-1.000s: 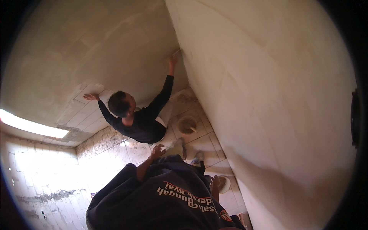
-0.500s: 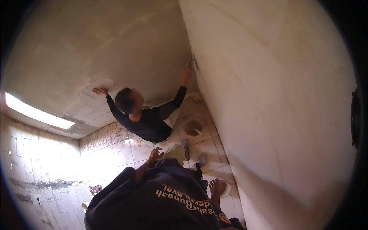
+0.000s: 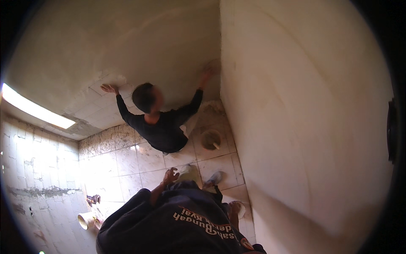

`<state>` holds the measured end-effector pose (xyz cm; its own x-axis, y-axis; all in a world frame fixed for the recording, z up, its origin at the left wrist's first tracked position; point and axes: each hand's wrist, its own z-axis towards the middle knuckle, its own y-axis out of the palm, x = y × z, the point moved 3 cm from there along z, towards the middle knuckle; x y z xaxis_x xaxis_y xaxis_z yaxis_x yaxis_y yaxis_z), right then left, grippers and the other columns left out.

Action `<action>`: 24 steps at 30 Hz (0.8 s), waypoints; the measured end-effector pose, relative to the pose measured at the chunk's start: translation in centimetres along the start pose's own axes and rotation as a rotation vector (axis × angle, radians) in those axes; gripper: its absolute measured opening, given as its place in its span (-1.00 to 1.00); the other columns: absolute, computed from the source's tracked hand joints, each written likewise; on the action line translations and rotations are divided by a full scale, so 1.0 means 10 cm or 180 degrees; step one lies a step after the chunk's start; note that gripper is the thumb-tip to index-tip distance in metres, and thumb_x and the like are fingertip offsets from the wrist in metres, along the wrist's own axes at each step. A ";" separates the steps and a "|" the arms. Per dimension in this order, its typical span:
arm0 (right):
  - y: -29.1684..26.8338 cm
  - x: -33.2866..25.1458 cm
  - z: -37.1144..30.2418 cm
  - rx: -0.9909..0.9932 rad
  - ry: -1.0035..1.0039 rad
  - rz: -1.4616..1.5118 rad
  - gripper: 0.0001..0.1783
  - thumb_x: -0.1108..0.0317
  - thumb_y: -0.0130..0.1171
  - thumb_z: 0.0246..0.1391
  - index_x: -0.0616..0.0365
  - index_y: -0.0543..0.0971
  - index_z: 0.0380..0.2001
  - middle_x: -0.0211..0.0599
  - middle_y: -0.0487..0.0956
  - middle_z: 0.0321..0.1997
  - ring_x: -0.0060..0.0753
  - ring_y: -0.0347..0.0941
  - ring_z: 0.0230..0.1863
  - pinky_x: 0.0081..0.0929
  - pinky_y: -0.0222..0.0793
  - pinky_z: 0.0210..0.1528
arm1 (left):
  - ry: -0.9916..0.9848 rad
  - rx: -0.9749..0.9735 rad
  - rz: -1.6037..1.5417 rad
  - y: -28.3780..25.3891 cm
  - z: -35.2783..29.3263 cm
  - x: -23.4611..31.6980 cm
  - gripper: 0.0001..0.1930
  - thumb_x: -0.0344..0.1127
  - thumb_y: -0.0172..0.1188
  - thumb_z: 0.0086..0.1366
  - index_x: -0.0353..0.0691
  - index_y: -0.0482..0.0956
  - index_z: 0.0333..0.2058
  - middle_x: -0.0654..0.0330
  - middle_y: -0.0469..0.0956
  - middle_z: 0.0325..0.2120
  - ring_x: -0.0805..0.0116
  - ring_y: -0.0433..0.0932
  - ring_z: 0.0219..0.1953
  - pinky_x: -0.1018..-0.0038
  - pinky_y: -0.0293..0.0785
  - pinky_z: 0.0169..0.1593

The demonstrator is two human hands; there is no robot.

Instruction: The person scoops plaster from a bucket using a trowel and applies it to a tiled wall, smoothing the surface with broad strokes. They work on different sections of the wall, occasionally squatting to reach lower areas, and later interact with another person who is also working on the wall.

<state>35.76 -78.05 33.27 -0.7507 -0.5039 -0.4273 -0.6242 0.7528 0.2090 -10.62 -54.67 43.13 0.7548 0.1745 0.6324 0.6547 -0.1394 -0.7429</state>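
Observation:
My left hand (image 3: 170, 175) hangs beside my torso above the tiled floor (image 3: 148, 163), its curled fingers apart and holding nothing. On the other side, my right hand (image 3: 234, 207) is low beside my dark printed shirt (image 3: 182, 220), its fingers too unclear to make out. Close to it, a round pale container (image 3: 241, 209) rests on the floor. Facing the grey plastered wall (image 3: 160, 46) ahead is a co-worker (image 3: 163, 129) in a dark top. Their left hand rests against the wall; their right hand, blurred, is raised near the corner.
A round bucket (image 3: 211, 139) with a pale handle sticking out stands between the co-worker and the plain right wall (image 3: 304, 118). At left, a whitish bucket (image 3: 86, 220) lies tipped near a small dark object (image 3: 93, 200). A bright window strip (image 3: 36, 108) crosses the left side.
My view has shifted slightly, bringing the tipped bucket further in. The co-worker's right hand has moved along the wall by the corner. My right hand's spread fingers no longer show clearly.

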 end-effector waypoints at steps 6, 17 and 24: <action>0.67 -0.56 -0.61 0.0207 -0.0255 -0.1732 -0.43 -0.01 -0.14 0.40 0.02 0.33 0.35 -0.31 0.40 0.34 -0.23 0.26 0.37 -0.23 0.13 0.38 | -0.0523 0.0147 -0.0202 0.02 -0.03 -0.27 -0.57 -0.11 0.38 0.19 -0.16 0.56 -0.02 -0.08 0.67 -0.34 -0.03 0.68 -0.24 0.16 0.60 -0.16; 1.48 0.08 -1.21 0.0683 -0.0187 -0.2023 -0.47 0.09 -0.08 0.40 0.10 0.37 0.31 -0.32 0.38 0.34 -0.35 0.25 0.34 -0.39 0.13 0.38 | -0.0991 -0.0159 -0.0699 -0.47 -0.14 -1.40 -0.58 -0.17 0.34 0.26 -0.20 0.55 0.05 -0.15 0.68 -0.26 -0.04 0.67 -0.09 0.13 0.58 -0.02; 1.96 0.82 -1.33 0.0800 -0.0288 -0.1598 -0.55 0.19 -0.02 0.37 0.16 0.44 0.22 -0.26 0.46 0.19 -0.27 0.38 0.16 -0.33 0.30 0.23 | -0.1549 0.0180 -0.0533 -0.88 -0.31 -2.72 -0.60 -0.19 0.33 0.22 -0.26 0.55 -0.03 -0.10 0.65 -0.38 -0.04 0.65 -0.22 0.14 0.55 -0.10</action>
<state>14.49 -73.01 45.58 -0.3467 -0.7959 -0.4963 -0.8208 0.5135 -0.2503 -36.76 -61.21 33.18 0.5243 0.6250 0.5783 0.7514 -0.0202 -0.6595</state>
